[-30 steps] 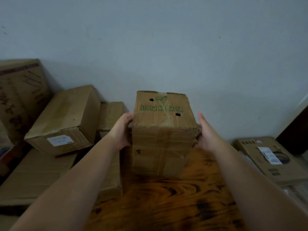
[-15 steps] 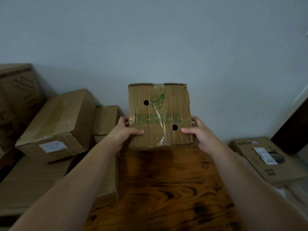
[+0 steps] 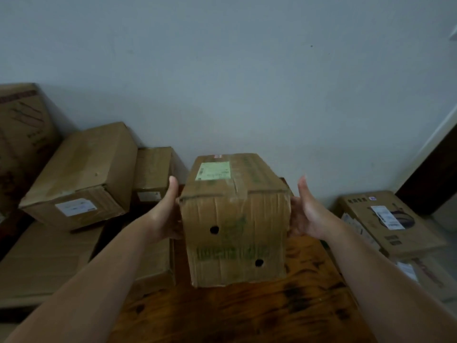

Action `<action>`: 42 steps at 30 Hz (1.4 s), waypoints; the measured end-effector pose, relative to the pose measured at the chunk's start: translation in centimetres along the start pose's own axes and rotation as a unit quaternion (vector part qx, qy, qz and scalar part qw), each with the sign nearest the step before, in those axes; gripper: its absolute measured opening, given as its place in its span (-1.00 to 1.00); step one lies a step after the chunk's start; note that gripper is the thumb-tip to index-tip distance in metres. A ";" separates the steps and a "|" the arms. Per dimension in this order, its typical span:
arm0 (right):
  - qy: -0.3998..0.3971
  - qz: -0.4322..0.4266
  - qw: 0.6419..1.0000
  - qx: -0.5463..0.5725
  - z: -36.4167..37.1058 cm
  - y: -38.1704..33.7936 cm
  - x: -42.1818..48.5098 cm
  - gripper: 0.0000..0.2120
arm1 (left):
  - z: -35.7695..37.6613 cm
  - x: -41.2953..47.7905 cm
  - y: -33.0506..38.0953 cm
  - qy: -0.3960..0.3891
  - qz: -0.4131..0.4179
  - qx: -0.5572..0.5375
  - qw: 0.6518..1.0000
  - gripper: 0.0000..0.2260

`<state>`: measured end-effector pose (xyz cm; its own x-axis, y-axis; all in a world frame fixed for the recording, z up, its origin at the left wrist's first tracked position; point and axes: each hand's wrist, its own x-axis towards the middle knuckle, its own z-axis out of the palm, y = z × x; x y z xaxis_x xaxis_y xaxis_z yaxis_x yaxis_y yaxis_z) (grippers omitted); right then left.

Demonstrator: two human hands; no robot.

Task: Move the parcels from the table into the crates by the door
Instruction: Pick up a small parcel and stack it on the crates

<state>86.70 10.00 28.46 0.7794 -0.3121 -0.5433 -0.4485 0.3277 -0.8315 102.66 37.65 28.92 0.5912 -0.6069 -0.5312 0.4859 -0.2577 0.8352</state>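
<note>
Rolled toward the camera over the past second, the parcel (image 3: 235, 231) now shows at its front the two-holed face that had been on top, and a pale green label (image 3: 214, 170) has come up on its upper side.

A plain grey-blue wall (image 3: 247, 70) fills the upper half of the view. Below it, a dark, strongly grained wooden table (image 3: 247, 315) runs toward the wall, and the parcel stands on it, near the far end.

To the left lies a heap of cardboard: a tall printed carton (image 3: 22, 139) at the edge of view, a tilted box with a white label (image 3: 81, 174) just beside it, a long flat box (image 3: 44, 263) underneath, and a smaller box (image 3: 153, 169) against the wall. To the right, well apart from the parcel, a flat printed box (image 3: 385, 221) lies low, bearing a white label.

The creased, worn parcel sits between the person's two bare hands. The left hand (image 3: 165, 216) lies flat against its left side, fingers straight and thumb pointing up. The right hand (image 3: 309, 214) is likewise spread, fingers straight, with the palm at the parcel's right edge; whether it presses firmly there cannot be told.

Faded green printing runs across the front face, between an upper hole (image 3: 214, 229) and a lower hole (image 3: 259, 262).
</note>
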 end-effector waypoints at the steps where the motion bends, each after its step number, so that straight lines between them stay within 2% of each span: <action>1: -0.010 0.024 1.000 -0.011 -0.2 0.9 0.3 0.18 | 0.1 0.0 -0.6 -0.006 -0.017 0.005 1.000 -0.24; 2: -0.015 0.050 0.998 -0.021 -0.2 1.8 0.4 0.25 | 0.1 0.1 -1.4 -0.007 -0.032 0.010 0.999 -0.23; 3: -0.017 0.070 0.997 -0.027 0.0 2.8 0.4 0.23 | 0.3 0.0 -2.1 -0.004 -0.044 0.018 0.999 -0.22; 6: -0.012 0.085 0.995 -0.049 0.5 5.7 0.6 0.06 | 0.9 -0.6 -3.6 0.036 -0.074 0.047 0.996 -0.27; 8: -0.007 0.079 0.996 -0.048 0.7 6.7 0.8 0.03 | 1.1 -0.7 -4.3 0.051 -0.080 0.030 0.995 -0.41; 11: -0.023 0.074 0.996 -0.040 0.9 6.5 0.4 -0.16 | 1.3 -0.8 -4.5 0.068 -0.079 0.011 0.995 -0.62; 13: -0.026 0.083 0.995 -0.050 0.7 6.1 0.5 -0.05 | 1.4 -0.9 -4.6 0.081 -0.079 -0.016 0.993 -0.64; 15: 0.000 0.090 0.992 -0.094 0.5 5.1 0.6 0.11 | 1.6 -1.1 -4.8 0.095 -0.077 -0.051 0.991 -0.62; 16: 0.025 0.082 0.987 -0.133 0.5 4.4 0.8 0.12 | 1.6 -1.1 -5.0 0.103 -0.077 -0.067 0.989 -0.61; 19: 0.086 0.015 0.983 -0.161 0.0 2.1 2.4 0.04 | 1.8 -1.4 -5.0 0.100 -0.077 -0.069 0.990 -0.57; 21: 0.101 -0.042 0.983 -0.146 0.2 0.3 3.5 -0.11 | 2.0 -1.8 -4.8 0.099 -0.085 -0.050 0.990 -0.50; 24: 0.123 -0.096 0.974 -0.164 1.1 -2.3 5.6 -0.26 | 2.4 -2.4 -4.7 0.151 -0.125 0.034 0.980 -0.35; 26: 0.136 -0.126 0.962 -0.202 1.4 -3.8 7.1 -0.32 | 2.6 -3.4 -4.9 0.177 -0.158 0.077 0.968 -0.23; 28: 0.127 -0.139 0.958 -0.217 1.6 -4.9 8.6 -0.36 | 2.7 -4.4 -5.2 0.172 -0.174 0.075 0.967 -0.18; 32: 0.102 -0.137 0.959 -0.224 2.5 -6.3 10.4 -0.44 | 3.3 -4.9 -5.5 0.180 -0.154 -0.036 0.971 -0.42; 34: 0.109 -0.139 0.961 -0.215 2.6 -6.3 11.2 -0.52 | 3.4 -4.5 -5.5 0.205 -0.140 -0.081 0.965 -0.42; 37: 0.179 -0.166 0.945 -0.219 1.9 -6.2 11.7 -0.70 | 3.1 -3.9 -5.1 0.255 -0.125 -0.078 0.956 -0.41; 40: 0.241 -0.172 0.924 -0.241 -0.6 -5.9 11.2 -0.62 | 2.7 -3.2 -4.1 0.322 -0.099 -0.048 0.940 -0.42; 42: 0.212 -0.133 0.939 -0.237 -2.7 -5.7 10.3 -0.63 | 2.8 -2.3 -3.3 0.357 -0.052 -0.058 0.931 -0.46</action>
<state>96.09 2.47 27.28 0.6930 -0.6858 -0.2221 -0.4843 -0.2147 -0.8481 97.84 37.78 27.82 0.7947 0.0815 -0.6016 0.6054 -0.1791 0.7755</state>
